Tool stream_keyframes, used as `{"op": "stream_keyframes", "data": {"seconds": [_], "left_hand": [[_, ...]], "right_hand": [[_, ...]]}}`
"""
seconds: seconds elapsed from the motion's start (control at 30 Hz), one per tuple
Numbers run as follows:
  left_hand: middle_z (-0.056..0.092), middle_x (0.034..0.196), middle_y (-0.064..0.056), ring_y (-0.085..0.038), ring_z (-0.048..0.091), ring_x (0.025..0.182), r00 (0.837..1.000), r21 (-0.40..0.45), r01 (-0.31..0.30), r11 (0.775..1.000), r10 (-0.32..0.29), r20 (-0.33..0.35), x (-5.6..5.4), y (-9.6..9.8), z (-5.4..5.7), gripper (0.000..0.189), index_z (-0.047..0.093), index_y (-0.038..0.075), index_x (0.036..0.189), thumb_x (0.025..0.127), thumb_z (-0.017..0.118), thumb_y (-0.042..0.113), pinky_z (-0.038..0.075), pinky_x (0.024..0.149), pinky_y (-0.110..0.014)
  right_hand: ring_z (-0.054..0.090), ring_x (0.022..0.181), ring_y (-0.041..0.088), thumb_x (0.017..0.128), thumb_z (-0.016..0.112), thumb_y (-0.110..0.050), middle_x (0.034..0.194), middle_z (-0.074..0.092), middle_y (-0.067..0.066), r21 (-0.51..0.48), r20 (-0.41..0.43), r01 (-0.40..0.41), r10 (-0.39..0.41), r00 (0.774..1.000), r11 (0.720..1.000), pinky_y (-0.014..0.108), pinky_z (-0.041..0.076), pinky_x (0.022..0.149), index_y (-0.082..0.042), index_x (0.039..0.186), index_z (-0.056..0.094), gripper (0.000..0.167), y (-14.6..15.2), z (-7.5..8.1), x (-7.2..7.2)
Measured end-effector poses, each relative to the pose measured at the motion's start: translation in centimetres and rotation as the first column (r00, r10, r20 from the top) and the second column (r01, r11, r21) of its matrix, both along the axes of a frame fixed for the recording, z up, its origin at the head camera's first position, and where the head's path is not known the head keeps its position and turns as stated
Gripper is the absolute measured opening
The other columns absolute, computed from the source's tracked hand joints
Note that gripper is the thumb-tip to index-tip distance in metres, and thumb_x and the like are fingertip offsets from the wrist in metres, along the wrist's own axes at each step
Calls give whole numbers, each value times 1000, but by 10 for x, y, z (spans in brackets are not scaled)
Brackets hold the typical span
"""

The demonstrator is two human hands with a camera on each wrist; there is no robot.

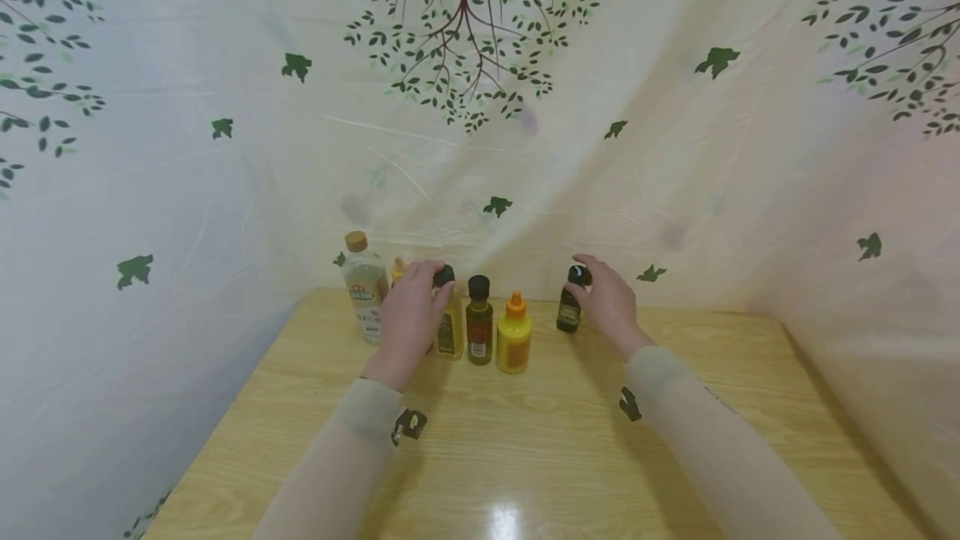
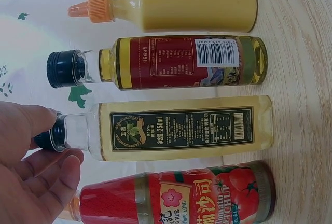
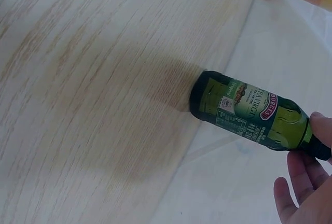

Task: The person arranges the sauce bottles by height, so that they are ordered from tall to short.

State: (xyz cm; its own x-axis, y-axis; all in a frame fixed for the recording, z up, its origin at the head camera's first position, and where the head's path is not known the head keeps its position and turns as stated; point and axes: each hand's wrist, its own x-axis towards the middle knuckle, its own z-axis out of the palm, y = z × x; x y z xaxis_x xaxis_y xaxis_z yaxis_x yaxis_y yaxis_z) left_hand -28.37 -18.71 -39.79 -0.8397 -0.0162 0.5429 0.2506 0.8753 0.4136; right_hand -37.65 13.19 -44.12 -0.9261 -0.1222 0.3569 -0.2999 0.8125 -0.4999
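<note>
My left hand [image 1: 411, 315] pinches the black cap of a square, pale-yellow oil bottle [image 2: 181, 130] with a dark label, which stands on the table. To the right, my right hand [image 1: 611, 307] grips the black cap of a small dark-green olive oil bottle [image 3: 249, 110] between thumb and fingers. The base of the olive oil bottle is close to the tabletop at its back edge. Just right of the left hand's bottle stand an oil bottle with a red label [image 1: 479, 327] and a yellow squeeze bottle [image 1: 514, 344] with an orange nozzle. A ketchup bottle [image 2: 207, 193], mostly hidden by my hand in the head view, is on its left.
At the row's left end stands a tall clear bottle [image 1: 363, 290] with an orange-brown cap. Behind the wooden table [image 1: 525, 448] hangs a pale sheet [image 1: 420, 173] printed with leaves and branches, and it also runs along both sides.
</note>
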Motion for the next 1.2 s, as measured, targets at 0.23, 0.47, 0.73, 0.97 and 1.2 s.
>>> {"op": "stream_keyframes", "data": {"seconds": [0.23,0.47,0.73,0.97,1.2], "left_hand": [[72,127,-17,-34,76,99,1000,-2,2,1000,-2,-1,-1,0,0,37,70,4,140,109,74,24,65,82,-50],[72,129,-17,-34,75,98,1000,-8,5,1000,-5,0,0,0,1,37,69,4,140,110,73,26,65,82,-49],[72,127,-17,-35,75,98,1000,-9,2,1000,-2,-2,0,-1,1,37,69,4,140,109,75,23,65,81,-50],[72,127,-16,-34,75,99,1000,-6,7,1000,-7,-7,0,-1,0,36,69,4,139,109,74,24,65,82,-50],[72,128,-16,-34,75,101,1000,0,6,1000,-6,-5,-1,-2,-1,37,69,4,140,109,74,25,65,84,-50]], "right_hand": [[71,114,38,107,76,-26,137,71,20,4,-14,-2,2,1000,1000,57,60,87,-9,154,60,52,1,-1,1],[71,113,39,107,77,-24,136,71,21,4,-31,0,0,1000,1000,57,60,86,-7,151,62,50,1,0,6],[72,111,40,106,78,-24,140,71,21,4,-41,-3,3,999,1000,58,61,86,-8,150,63,49,-1,0,13],[72,112,38,107,77,-27,133,74,19,-9,-51,-3,2,999,1000,58,59,88,-9,148,64,48,-1,3,20],[71,113,37,105,79,-29,127,75,17,-22,-57,-11,10,998,1000,57,59,88,-10,147,65,48,-3,9,31]]}}
